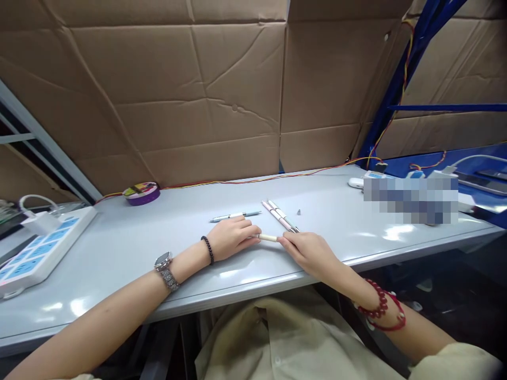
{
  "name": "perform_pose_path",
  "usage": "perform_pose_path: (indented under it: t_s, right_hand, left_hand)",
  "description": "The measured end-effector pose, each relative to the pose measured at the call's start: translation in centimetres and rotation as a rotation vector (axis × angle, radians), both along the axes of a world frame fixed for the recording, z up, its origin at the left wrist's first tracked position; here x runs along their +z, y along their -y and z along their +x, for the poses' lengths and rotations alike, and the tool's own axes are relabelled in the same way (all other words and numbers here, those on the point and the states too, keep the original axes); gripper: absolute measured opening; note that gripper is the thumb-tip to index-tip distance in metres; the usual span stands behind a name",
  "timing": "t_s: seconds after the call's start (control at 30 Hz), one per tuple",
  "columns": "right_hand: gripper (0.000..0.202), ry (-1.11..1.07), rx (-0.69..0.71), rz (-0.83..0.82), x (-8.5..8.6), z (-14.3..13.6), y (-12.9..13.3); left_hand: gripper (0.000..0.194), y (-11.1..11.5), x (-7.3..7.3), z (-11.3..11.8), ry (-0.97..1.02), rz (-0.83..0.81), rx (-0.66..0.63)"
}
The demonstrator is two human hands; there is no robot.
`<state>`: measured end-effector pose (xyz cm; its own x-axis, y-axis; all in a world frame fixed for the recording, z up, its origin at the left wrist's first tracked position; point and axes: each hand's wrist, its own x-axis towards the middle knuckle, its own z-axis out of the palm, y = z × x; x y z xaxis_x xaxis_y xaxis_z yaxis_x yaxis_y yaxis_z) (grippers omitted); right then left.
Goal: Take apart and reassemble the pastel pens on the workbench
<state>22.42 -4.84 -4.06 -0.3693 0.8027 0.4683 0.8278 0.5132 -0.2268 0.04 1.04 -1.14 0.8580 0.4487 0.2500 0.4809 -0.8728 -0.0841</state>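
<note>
A pale cream pen [268,238] spans the gap between my two hands, just above the table's front part. My left hand [233,236] is closed on its left end, and the fingertips of my right hand [311,252] pinch its right end. Behind my left hand lies a light blue pen [252,214], partly covered by the fingers. Two more pens, one pinkish [276,215] and one white and green [282,213], lie side by side behind my right hand. A tiny grey piece [299,212] rests to their right.
The grey-white table [190,211] carries a purple tape roll [141,193] at the back left and a power strip [47,248] at the far left. Chargers and a white device [355,182] sit at the right. Cardboard [178,95] lines the back, with wires along its foot.
</note>
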Motion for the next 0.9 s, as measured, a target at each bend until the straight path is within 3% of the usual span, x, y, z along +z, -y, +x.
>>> perform_pose_path:
  t_s: [0.2,0.37,0.6,0.77,0.9]
  right_hand:
    - [0.025,0.015,-0.066,-0.07,0.5,-0.1,0.2]
    - [0.025,-0.019,-0.086,-0.116,0.6,-0.2,0.5]
    - [0.027,-0.005,-0.126,0.235,0.6,1.0,-0.7]
    - [0.044,0.12,-0.302,0.002,-0.4,4.3,-3.1]
    - [0.046,0.159,-0.24,-0.071,-1.3,5.2,-3.8]
  left_hand:
    - [0.024,-0.1,0.0,-0.2,0.034,-0.034,0.089]
    - [0.025,-0.5,0.0,-0.4,0.091,-0.079,0.176]
    - [0.032,-2.4,0.1,-1.6,0.252,-0.102,0.306]
    - [0.032,-4.4,0.2,-3.4,0.251,-0.172,0.348]
    - [0.032,-5.0,0.0,-3.7,0.204,-0.246,0.343]
